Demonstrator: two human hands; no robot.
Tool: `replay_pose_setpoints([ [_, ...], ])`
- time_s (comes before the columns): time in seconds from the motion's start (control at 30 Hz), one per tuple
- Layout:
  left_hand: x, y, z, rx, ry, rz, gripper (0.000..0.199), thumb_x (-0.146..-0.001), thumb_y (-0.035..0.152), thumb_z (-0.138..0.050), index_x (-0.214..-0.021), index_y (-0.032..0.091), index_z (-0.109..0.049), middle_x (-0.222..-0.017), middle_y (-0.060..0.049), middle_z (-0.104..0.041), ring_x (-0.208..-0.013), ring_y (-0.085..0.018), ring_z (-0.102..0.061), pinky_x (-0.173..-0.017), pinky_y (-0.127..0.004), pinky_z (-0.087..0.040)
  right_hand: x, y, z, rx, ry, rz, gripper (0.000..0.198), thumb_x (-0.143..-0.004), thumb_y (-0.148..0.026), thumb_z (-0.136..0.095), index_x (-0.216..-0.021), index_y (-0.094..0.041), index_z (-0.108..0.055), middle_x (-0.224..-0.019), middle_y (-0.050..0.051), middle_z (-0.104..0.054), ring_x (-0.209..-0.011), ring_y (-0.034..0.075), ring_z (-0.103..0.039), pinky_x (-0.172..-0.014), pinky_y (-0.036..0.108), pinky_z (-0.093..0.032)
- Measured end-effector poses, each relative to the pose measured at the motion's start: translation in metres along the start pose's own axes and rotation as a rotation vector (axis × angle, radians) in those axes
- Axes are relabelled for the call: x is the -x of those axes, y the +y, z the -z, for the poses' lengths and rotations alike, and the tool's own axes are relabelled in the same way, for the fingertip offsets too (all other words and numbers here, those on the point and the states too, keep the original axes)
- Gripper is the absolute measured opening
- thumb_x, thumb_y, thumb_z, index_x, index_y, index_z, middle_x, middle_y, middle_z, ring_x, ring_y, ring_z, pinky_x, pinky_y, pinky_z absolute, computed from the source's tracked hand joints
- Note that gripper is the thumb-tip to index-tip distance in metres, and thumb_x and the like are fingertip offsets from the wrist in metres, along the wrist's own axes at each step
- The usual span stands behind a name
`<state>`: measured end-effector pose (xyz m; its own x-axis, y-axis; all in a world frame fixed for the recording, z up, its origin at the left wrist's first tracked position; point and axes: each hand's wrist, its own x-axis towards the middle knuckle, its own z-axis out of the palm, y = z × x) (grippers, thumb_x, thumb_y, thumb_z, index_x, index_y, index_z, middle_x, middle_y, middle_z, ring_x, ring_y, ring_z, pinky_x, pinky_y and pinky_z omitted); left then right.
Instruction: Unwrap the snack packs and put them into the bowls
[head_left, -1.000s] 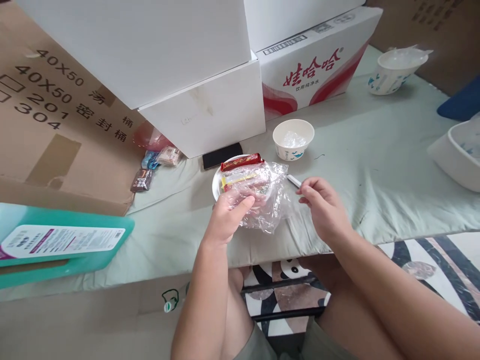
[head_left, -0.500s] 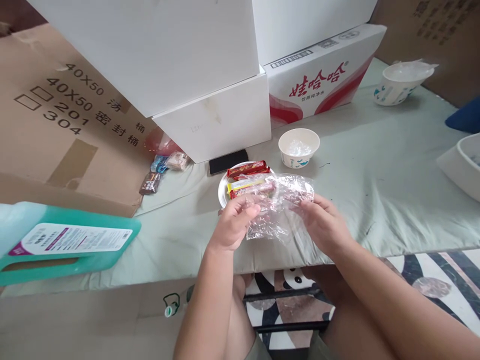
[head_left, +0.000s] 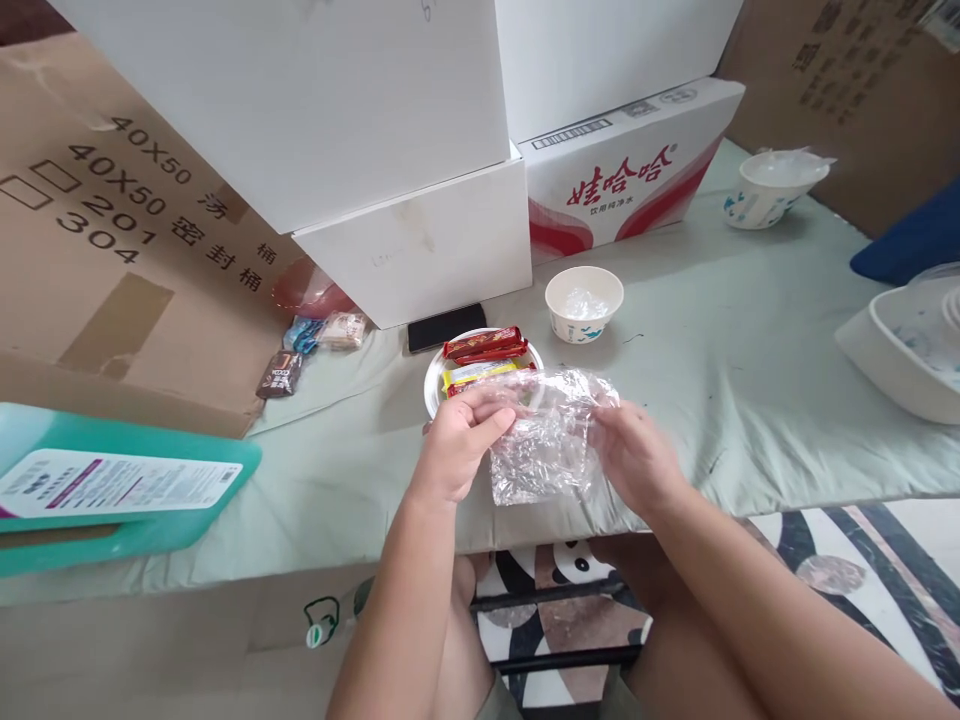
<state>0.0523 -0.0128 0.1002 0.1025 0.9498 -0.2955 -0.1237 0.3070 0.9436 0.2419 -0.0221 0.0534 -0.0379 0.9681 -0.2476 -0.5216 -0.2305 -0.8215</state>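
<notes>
The tabletop (head_left: 735, 370) is pale green and creased, with white boxes (head_left: 412, 250) stacked towards 11 o'clock of the plastic bag (head_left: 541, 465). The bag is clear, shiny and crumpled, catching white glints, and squarish along its lower edge. It hangs between the two hands near the tabletop's front edge, overlapping the view of a white plate (head_left: 430, 390) at its 11 o'clock; whether they touch, I cannot tell. Red packets (head_left: 486, 345) lie on the plate. A paper bowl (head_left: 574, 328) stands at 1 o'clock. The left hand's (head_left: 459, 442) fingers pinch the bag's 9 o'clock side; the right hand's (head_left: 636, 450) fingers pinch its 2 o'clock corner.
</notes>
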Motion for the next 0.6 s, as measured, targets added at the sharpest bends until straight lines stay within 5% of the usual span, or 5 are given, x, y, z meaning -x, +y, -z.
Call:
replay_pose_setpoints([
  [0.13, -0.003, -0.002, 0.003, -0.067, 0.064, -0.095, 0.024, -0.074, 0.03, -0.079, -0.091, 0.015, -0.073, -0.088, -0.008, -0.079, -0.058, -0.011, -0.064, -0.046, -0.019, -0.043, -0.001, -0.002, 0.002, 0.021, 0.132, 0.043, 0.028, -0.068, -0.033, -0.079, -0.071, -0.023, -0.052, -0.069, -0.004, -0.054, -0.064, 0.011, -0.048, -0.06, 0.025, -0.04],
  [0.23, 0.0, 0.002, 0.008, -0.028, 0.038, -0.123, 0.028, -0.073, 0.031, -0.081, -0.096, 0.016, -0.074, -0.091, -0.008, -0.079, -0.066, -0.013, -0.068, -0.052, -0.02, -0.05, -0.001, -0.005, 0.001, -0.005, 0.05, -0.078, 0.041, -0.066, -0.042, -0.083, -0.096, -0.027, -0.059, -0.084, -0.002, -0.064, -0.073, 0.015, -0.058, -0.064, 0.028, -0.045],
  [0.37, 0.006, 0.011, 0.009, 0.109, -0.095, -0.008, 0.043, -0.069, 0.037, -0.084, -0.106, 0.018, -0.074, -0.102, -0.009, -0.079, -0.08, -0.018, -0.073, -0.065, -0.024, -0.057, 0.0, -0.002, 0.0, 0.161, -0.187, -0.148, 0.033, -0.072, -0.048, -0.081, -0.082, -0.021, -0.063, -0.076, 0.001, -0.064, -0.071, 0.015, -0.059, -0.07, 0.032, -0.049],
  [0.5, 0.008, 0.009, 0.003, 0.18, -0.216, 0.173, 0.052, -0.065, 0.042, -0.088, -0.107, 0.017, -0.073, -0.106, -0.012, -0.078, -0.097, -0.027, -0.075, -0.077, -0.031, -0.059, 0.002, -0.001, -0.002, 0.114, -0.151, -0.035, 0.034, -0.074, -0.051, -0.078, -0.076, -0.022, -0.059, -0.073, -0.001, -0.063, -0.068, 0.014, -0.059, -0.068, 0.033, -0.05],
  [0.6, 0.005, 0.002, 0.001, 0.033, -0.135, 0.186, 0.04, -0.069, 0.042, -0.085, -0.096, 0.015, -0.073, -0.087, -0.009, -0.078, -0.083, -0.024, -0.076, -0.066, -0.028, -0.056, 0.003, -0.004, -0.003, 0.187, -0.141, -0.011, 0.034, -0.075, -0.051, -0.077, -0.082, -0.023, -0.06, -0.074, -0.001, -0.064, -0.066, 0.014, -0.06, -0.065, 0.032, -0.051],
])
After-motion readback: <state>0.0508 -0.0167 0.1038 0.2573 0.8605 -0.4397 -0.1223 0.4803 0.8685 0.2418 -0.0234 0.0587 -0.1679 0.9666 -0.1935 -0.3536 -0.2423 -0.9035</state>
